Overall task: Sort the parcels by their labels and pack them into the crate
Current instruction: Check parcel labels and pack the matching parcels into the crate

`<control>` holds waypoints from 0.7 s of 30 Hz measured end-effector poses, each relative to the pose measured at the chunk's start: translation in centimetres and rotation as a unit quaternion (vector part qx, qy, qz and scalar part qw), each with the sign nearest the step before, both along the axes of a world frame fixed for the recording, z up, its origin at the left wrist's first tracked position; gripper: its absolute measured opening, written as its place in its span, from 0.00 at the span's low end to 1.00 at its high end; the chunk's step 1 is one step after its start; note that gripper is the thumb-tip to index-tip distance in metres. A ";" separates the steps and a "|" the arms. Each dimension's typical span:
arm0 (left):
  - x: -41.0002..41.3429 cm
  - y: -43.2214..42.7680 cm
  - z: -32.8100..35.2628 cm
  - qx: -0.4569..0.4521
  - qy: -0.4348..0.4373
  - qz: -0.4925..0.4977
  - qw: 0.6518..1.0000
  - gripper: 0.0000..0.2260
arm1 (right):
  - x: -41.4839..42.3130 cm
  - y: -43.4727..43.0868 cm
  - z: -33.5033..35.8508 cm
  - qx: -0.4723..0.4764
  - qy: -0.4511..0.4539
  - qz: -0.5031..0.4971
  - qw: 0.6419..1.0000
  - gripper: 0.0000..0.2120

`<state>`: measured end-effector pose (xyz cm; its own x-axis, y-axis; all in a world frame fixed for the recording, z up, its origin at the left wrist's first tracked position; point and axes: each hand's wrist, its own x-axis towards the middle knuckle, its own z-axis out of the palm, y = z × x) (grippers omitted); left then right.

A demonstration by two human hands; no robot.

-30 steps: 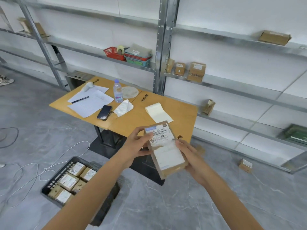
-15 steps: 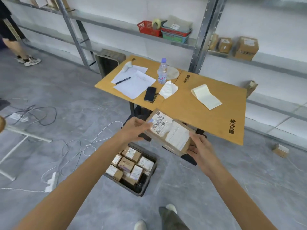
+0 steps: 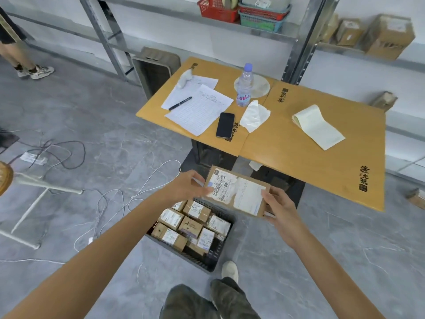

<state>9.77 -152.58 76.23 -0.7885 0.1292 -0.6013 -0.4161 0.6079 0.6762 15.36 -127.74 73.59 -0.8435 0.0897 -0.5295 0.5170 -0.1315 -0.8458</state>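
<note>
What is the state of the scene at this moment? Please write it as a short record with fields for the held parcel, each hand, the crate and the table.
held item: flat brown parcel, white labels facing up, above the far end of the crate
left hand: grips the parcel's left end
right hand: grips its right end
crate: dark, on the floor, holds several small parcels with labels
table: carries papers, pen, phone, water bottle, label strip
</note>
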 end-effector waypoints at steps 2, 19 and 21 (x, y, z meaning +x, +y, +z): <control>-0.7 -1.1 -0.4 0.008 -0.017 0.006 1.000 0.21 | -0.4 -1.2 -0.3 0.000 -0.007 0.015 1.000 0.13; -9.0 -13.6 0.7 0.190 -0.022 -0.015 0.981 0.14 | -3.7 -16.1 1.4 0.009 0.009 -0.120 0.993 0.10; -9.5 -14.0 0.6 0.203 -0.018 -0.007 0.979 0.14 | -3.5 -16.8 1.5 0.020 0.004 -0.139 0.990 0.10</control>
